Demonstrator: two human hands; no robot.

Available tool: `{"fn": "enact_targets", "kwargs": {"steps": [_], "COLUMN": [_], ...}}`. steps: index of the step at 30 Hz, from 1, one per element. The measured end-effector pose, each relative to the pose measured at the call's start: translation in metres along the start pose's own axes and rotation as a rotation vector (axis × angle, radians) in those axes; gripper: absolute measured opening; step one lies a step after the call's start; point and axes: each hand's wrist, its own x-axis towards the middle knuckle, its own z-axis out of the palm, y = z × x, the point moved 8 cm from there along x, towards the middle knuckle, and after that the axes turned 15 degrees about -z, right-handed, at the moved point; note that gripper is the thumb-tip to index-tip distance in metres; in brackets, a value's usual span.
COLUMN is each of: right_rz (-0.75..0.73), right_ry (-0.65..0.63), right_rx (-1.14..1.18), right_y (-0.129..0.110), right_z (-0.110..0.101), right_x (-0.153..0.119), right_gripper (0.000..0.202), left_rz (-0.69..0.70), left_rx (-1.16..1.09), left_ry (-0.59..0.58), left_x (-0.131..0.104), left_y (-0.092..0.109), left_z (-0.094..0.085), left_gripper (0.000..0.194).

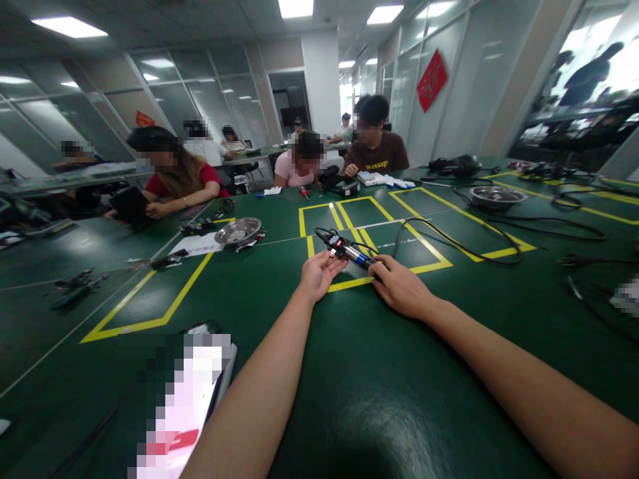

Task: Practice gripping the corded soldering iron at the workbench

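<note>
Both my hands are at a corded cylindrical tool (pixel 356 255) with a silver barrel, a blue band and black wires at its far end. My right hand (pixel 402 285) is wrapped round its black near end. Turned palm up, my left hand (pixel 322 274) has its fingers at the wired end, touching small red and white parts there; its exact grip is partly hidden. The tool is tilted, held above a yellow-taped rectangle (pixel 344 285) on the green table (pixel 369 372). A black cable (pixel 449 233) loops over the table on the right.
A phone-like lit screen (pixel 190 392) lies by my left forearm. Metal bowls (pixel 238 231) (pixel 498 197) stand left and right. Loose cables (pixel 574 226) lie at right, pliers-like tools (pixel 77 286) at left. Several people sit across, one in a brown shirt (pixel 382 154).
</note>
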Motion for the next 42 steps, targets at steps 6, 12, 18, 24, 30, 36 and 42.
{"fn": "enact_targets", "kwargs": {"steps": [6, 12, 18, 24, 30, 36, 42], "right_rz": [-0.022, -0.041, -0.049, -0.033, -0.061, -0.065, -0.045], "right_ry": [-0.157, -0.158, -0.149, -0.151, -0.142, -0.148, -0.140], "right_rx": [-0.116, -0.150, -0.171, -0.180, -0.134, -0.114, -0.145], "right_y": [-0.003, -0.004, -0.007, -0.005, -0.007, -0.010, -0.014], "right_z": [0.004, 0.004, 0.003, 0.004, 0.000, 0.001, 0.004], "right_x": [0.001, 0.001, 0.001, 0.001, 0.000, 0.001, 0.006], "right_gripper": [0.031, 0.032, 0.030, 0.031, 0.033, 0.036, 0.042], "left_rz": [0.005, 0.014, 0.016, 0.033, 0.028, 0.019, 0.019], "left_rx": [0.054, 0.079, 0.064, 0.041, 0.008, 0.003, 0.010], "left_ry": [-0.022, -0.005, 0.021, 0.035, -0.021, -0.038, 0.013], "left_x": [-0.001, -0.001, -0.001, 0.001, -0.002, -0.003, -0.002], "left_y": [-0.001, -0.001, -0.001, 0.001, 0.002, 0.003, 0.003], "left_z": [0.004, 0.005, 0.003, -0.001, 0.002, 0.004, 0.001], "left_gripper": [0.010, 0.010, 0.005, 0.006, 0.007, 0.011, 0.012]}}
